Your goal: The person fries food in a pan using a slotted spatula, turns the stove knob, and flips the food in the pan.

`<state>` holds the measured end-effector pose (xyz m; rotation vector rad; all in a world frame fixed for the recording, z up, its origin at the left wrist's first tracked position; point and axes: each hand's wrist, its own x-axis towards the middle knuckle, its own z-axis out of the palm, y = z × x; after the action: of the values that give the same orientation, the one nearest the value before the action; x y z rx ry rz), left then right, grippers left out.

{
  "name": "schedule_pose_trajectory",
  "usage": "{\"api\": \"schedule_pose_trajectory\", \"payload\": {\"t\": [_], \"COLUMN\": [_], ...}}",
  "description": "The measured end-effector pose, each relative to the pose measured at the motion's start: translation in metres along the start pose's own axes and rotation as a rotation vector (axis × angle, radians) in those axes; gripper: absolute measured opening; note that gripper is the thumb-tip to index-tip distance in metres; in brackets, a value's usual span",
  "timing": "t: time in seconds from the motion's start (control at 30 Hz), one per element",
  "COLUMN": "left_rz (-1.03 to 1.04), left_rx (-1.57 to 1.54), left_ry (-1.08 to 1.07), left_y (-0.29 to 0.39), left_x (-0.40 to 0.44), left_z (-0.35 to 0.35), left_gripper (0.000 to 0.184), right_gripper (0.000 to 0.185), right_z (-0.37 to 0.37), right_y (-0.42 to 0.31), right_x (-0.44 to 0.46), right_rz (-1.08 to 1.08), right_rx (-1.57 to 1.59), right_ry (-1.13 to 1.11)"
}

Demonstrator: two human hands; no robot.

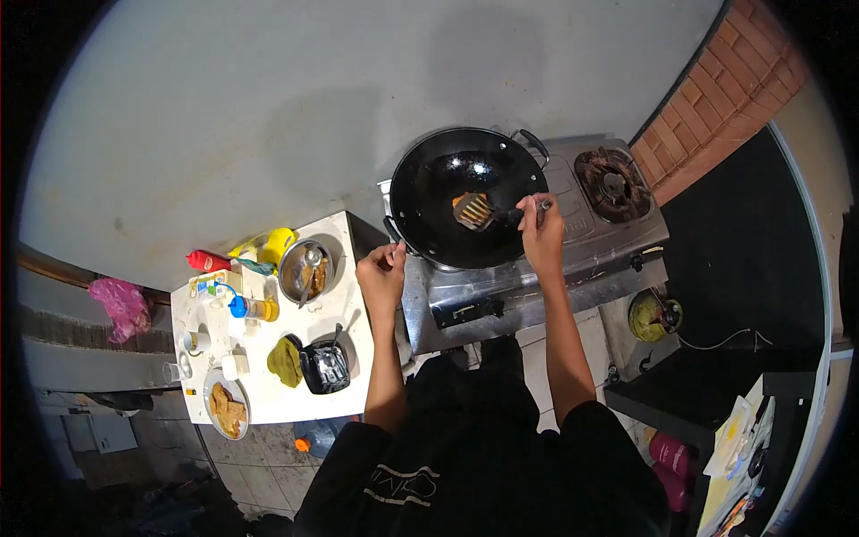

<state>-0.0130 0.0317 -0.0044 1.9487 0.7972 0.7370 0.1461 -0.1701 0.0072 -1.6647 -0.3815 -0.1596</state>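
Observation:
A large black wok (438,170) sits on the left burner of a steel gas stove (573,210). My right hand (542,234) is closed on the dark handle of a slotted spatula (474,211), whose head lies low in the wok over a piece of orange-brown food (463,200). At the wok's left handle (392,229) is my left hand (383,273), its fingers pinched together at the handle's lower end.
The right burner (614,184) has no pan. A white table (268,407) at the left bears a steel bowl (306,272), a plate of fried food (227,405), bottles, a green cloth (285,362) and a black container (325,367). A gas cylinder (649,315) stands below the stove.

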Motion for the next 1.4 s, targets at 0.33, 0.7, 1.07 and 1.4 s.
{"api": "schedule_pose_trajectory", "payload": {"t": [0.33,0.7,1.07,1.4], "left_rz": [0.044,0.063,0.01,-0.013], "left_rx": [0.044,-0.019,-0.03,-0.065], "left_ry": [0.015,0.016,-0.002,-0.006], "left_y": [-0.001,-0.006,-0.002,-0.003], "left_x": [0.002,0.004,0.003,0.003], "left_z": [0.0,0.002,0.001,0.001], "left_gripper": [0.026,0.022,0.021,0.022], "right_gripper": [0.015,0.01,0.01,0.009], "right_z": [-0.006,0.003,0.004,0.006], "right_y": [0.0,0.007,-0.003,-0.002], "right_x": [0.004,-0.004,-0.005,-0.003], "right_rz": [0.013,-0.105,-0.078,-0.126], "right_rx": [-0.017,-0.086,-0.112,-0.176], "right_ry": [0.028,0.006,0.018,0.018]}}
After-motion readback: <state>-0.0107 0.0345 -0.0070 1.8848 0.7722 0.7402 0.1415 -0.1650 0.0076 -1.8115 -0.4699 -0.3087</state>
